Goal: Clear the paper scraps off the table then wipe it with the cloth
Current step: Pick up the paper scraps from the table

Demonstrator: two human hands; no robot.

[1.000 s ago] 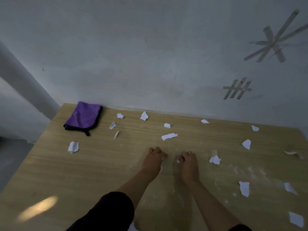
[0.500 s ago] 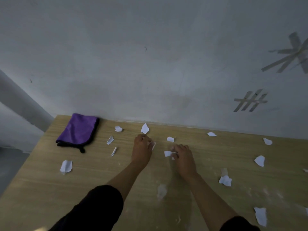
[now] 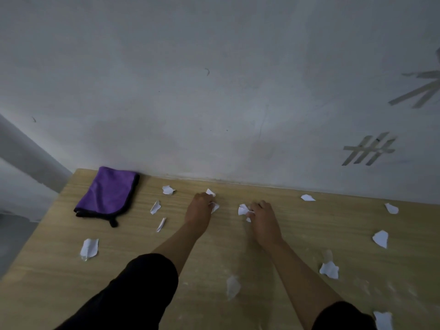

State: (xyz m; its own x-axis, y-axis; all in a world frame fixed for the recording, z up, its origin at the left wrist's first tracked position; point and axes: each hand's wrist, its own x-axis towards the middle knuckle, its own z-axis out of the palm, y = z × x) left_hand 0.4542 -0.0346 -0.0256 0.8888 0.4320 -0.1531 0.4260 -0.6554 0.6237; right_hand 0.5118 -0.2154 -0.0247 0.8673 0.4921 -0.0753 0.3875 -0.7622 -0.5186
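Grips of left hand (image 3: 198,208) and right hand (image 3: 263,216) pinched torn white paper scraps (image 3: 242,209); holding firmly while collecting neighbours seemed best.

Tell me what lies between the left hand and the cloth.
In the head view, three loose scraps lie on the table between the left hand and the cloth.

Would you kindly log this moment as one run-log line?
phase: clearing paper | left hand: grips white scrap | right hand: grips crumpled scraps | purple cloth: folded, untouched, far-left corner | table: loose scraps scattered
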